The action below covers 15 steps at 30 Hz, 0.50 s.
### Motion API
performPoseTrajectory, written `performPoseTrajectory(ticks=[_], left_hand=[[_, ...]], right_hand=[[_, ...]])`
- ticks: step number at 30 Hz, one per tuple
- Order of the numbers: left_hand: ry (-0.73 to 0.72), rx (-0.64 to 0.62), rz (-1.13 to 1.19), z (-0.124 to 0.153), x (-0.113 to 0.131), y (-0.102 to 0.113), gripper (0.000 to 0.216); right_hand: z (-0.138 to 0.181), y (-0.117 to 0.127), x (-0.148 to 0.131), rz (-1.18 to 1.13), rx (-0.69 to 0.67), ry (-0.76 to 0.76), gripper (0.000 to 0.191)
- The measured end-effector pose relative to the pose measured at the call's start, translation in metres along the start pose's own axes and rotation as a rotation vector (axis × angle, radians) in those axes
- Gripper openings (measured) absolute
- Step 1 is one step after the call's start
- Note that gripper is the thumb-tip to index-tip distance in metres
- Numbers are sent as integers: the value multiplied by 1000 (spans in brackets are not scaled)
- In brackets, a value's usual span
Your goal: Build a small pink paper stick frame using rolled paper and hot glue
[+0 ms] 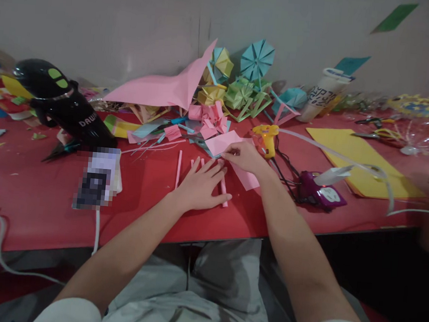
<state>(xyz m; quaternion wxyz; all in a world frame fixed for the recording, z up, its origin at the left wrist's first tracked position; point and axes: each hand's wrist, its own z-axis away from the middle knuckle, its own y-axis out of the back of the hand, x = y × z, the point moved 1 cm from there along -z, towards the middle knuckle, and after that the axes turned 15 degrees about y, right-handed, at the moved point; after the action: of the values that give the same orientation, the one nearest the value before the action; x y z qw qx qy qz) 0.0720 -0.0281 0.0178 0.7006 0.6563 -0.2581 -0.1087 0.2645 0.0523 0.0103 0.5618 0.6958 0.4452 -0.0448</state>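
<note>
My left hand [202, 184] lies flat with its fingers spread over several narrow pink paper sticks on the red table. One pink paper stick [178, 170] lies apart, to the left of that hand. Another pink stick [224, 186] shows between the left thumb and index finger. At its far end, the fingers of my right hand [243, 156] are pinched together on it, their tips partly hidden. Pink paper sheets [248, 177] lie beneath and beside the right hand. Folded pink paper pieces [212, 121] are heaped just beyond both hands.
A yellow glue gun [267, 138] and a purple device [320, 191] with cords stand right of my hands, near yellow sheets [368, 164]. Left are a black bottle-like object [73, 103] and a blurred phone [98, 178]. Folded paper umbrellas [257, 59] and a cup [323, 95] stand behind.
</note>
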Motion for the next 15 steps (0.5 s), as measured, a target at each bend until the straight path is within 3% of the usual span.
performPoseTrajectory(ticks=[8,12,15], left_hand=[[32,-42,66,-1,-5,7,69],[66,88,144,-2,-6,14,43],[143,215,215,-3,-10,18,29]], right_hand=[[0,2,-4,-31,-5,-1,18],[-1,4,-5,-24,34,-2,19],[0,5,-9,5,37,-23,32]])
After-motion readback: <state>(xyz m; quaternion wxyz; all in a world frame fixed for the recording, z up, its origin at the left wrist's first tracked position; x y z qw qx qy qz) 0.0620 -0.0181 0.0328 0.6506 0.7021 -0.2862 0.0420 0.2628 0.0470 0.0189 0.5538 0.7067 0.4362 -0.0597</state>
